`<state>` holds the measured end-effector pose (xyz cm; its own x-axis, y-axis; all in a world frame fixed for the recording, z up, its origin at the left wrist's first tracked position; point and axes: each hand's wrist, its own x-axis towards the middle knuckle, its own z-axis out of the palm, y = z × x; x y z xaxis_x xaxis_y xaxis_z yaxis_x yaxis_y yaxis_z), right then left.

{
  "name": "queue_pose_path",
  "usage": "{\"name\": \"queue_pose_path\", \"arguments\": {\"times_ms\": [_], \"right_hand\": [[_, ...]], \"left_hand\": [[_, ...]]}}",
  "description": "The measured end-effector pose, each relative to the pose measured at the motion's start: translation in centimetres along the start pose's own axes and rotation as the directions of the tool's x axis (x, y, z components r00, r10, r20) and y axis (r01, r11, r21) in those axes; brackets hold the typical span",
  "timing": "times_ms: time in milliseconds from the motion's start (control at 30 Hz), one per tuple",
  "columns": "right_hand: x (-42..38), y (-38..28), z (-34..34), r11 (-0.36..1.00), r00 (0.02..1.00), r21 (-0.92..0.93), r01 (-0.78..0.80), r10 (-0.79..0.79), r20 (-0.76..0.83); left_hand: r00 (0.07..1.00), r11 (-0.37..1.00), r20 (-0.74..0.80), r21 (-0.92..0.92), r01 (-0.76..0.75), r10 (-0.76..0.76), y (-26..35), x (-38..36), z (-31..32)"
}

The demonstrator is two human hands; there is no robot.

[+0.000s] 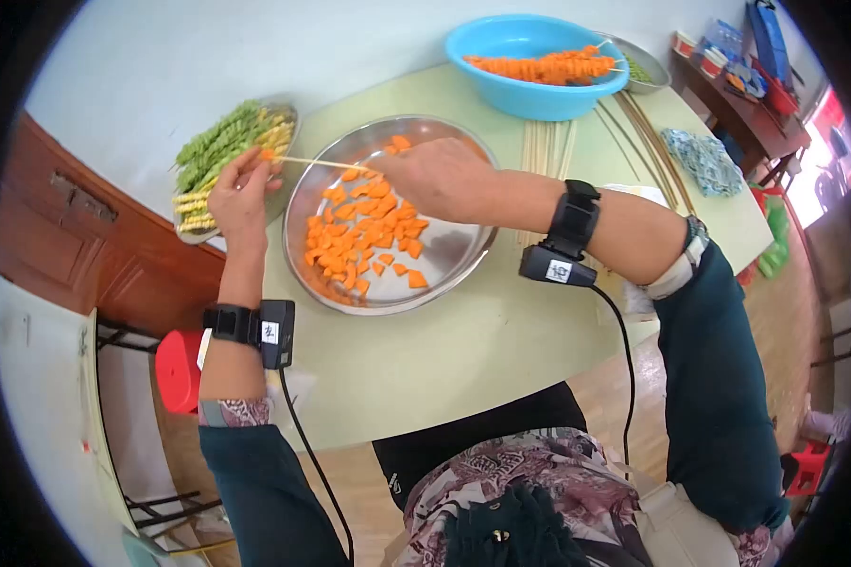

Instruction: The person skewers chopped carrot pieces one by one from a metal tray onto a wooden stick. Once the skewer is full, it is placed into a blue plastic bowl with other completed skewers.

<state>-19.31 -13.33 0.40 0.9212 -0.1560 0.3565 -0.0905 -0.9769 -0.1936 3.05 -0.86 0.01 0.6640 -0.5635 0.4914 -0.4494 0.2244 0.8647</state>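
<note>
My left hand (pixel 244 194) pinches an orange carrot piece (pixel 268 155) at the left end of a thin wooden skewer (pixel 317 163). The skewer runs level to my right hand (pixel 435 178), whose fingers are closed around its other end. Both hands are over the left and upper part of a round steel basin (pixel 459 269). Many cut carrot pieces (pixel 359 231) lie in the basin, mostly on its left side. My right hand hides part of the basin's upper right.
Behind the left hand, a tray holds green and yellow skewered food (pixel 222 142). A blue basin (pixel 529 94) with carrot skewers (pixel 548 68) stands at the back. Bare skewers (pixel 544 142), a blue cloth (pixel 704 161) and a steel dish (pixel 648 66) are to the right.
</note>
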Motion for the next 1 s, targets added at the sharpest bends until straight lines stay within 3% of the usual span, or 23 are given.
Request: {"name": "queue_pose_path", "arguments": {"times_ms": [33, 133, 567, 667, 700, 733, 767, 833, 967, 1000], "right_hand": [[0.0, -0.1, -0.1, 0.997, 0.993, -0.029, -0.076, 0.079, 0.086], [-0.5, 0.0, 0.4, 0.999, 0.998, -0.036, -0.004, 0.002, -0.06], [-0.5, 0.3, 0.9, 0.999, 0.999, -0.045, 0.004, -0.006, -0.039], [-0.3, 0.2, 1.3, 0.997, 0.999, 0.076, -0.026, 0.029, -0.043], [-0.3, -0.3, 0.6, 0.914, 0.987, 0.373, -0.161, 0.141, 0.079], [-0.4, -0.6, 0.1, 0.728, 0.951, 0.613, -0.307, 0.208, 0.229], [-0.3, -0.7, -0.1, 0.727, 0.95, 0.614, -0.309, 0.206, 0.235], [-0.2, -0.6, -0.6, 0.479, 0.91, 0.774, -0.414, 0.199, 0.364], [-0.2, -0.7, -1.1, 0.464, 0.905, 0.778, -0.425, 0.18, 0.387], [-0.2, -0.6, -0.8, 0.591, 0.92, 0.707, -0.389, 0.211, 0.33]], "left_hand": [[1.0, 0.999, 0.007, -0.049, 0.016, -0.016, 0.1, -0.1, 0.2], [1.0, 0.999, -0.006, -0.051, 0.013, -0.013, 0.9, -0.3, 0.2], [0.997, 0.994, 0.033, -0.087, 0.067, -0.065, 0.6, -0.1, -0.2], [0.995, 0.996, 0.054, -0.041, 0.084, -0.081, 0.5, 0.0, -0.4], [0.995, 0.995, 0.052, -0.04, 0.09, -0.088, 0.4, 0.1, -0.4], [0.995, 0.996, 0.064, -0.018, 0.082, -0.081, 0.4, 0.1, -0.5], [0.994, 0.997, 0.075, 0.003, 0.074, -0.074, 0.3, 0.1, -0.5], [0.994, 0.996, 0.068, 0.013, 0.084, -0.085, 0.6, 0.0, -0.4], [0.997, 0.999, 0.064, 0.011, 0.044, -0.045, 0.2, 0.1, -0.4], [0.997, 1.0, 0.072, 0.004, 0.02, -0.02, 0.0, 0.1, -0.2]]}}
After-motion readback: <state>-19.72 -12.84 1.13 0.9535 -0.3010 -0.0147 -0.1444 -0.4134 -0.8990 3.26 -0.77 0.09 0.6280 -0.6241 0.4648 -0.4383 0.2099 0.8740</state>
